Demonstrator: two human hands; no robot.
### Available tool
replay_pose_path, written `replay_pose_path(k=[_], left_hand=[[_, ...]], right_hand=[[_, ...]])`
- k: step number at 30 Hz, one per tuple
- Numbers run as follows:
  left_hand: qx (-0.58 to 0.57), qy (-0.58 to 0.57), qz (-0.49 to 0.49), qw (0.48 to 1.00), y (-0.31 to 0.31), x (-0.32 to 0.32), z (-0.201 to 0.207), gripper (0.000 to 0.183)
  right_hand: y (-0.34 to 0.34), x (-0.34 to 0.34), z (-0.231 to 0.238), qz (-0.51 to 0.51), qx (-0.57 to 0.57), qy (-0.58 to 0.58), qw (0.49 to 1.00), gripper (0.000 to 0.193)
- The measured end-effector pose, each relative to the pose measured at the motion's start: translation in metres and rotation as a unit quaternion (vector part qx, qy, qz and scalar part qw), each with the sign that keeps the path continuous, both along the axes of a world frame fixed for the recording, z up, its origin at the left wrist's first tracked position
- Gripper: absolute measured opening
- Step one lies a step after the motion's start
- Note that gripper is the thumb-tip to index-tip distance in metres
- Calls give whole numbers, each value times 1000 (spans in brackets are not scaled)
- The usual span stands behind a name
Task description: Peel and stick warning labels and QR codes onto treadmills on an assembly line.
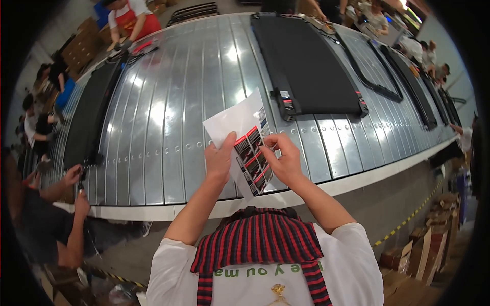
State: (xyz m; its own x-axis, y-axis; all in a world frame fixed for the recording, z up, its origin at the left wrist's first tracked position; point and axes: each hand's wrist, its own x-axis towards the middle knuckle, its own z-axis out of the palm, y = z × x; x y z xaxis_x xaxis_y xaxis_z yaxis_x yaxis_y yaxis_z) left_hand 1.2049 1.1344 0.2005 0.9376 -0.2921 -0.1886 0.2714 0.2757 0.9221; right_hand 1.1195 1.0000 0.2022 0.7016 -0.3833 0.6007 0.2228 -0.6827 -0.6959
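A sheet of stickers (pixel 252 159), printed in black, red and white, is tilted above the near edge of the metal conveyor, with white paper (pixel 236 116) showing behind it. My left hand (pixel 219 160) grips its left side, thumb on top and fingers underneath. At the right edge of the sheet, my right hand (pixel 286 159) is closed, thumb and fingertips pinching at the stickers. Whether a single sticker has come loose there is too small to tell. Beyond my hands lies a flat black treadmill deck (pixel 309 64) on the conveyor, its near end carrying dark corner caps.
The slatted metal conveyor (pixel 168 97) curves across in front of me. Another black deck (pixel 92 112) lies left, where a co-worker's hands (pixel 76 188) are busy. Across stands a person in a red apron (pixel 135 23). A black frame (pixel 375 71) lies right; cardboard boxes (pixel 429 250) stand behind.
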Motion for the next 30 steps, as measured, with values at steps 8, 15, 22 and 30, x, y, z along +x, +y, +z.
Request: replay_pose_path(k=[8,15,22,30], left_hand=[[53,-154,-28,986,3,-25,26,30],[91,-185,-47,977,-31,-54,25,27],[138,-190,-49,971,-70,-76,23,26],[159,-164,-29,973,-88,-95,19,23]], right_hand=[[12,-2,22,176,116,40,977,16],[-17,-26,17,160,99,42,981,15],[-54,-53,10,159,115,53,979,12],[-80,-58,-5,185,79,63,978,12]])
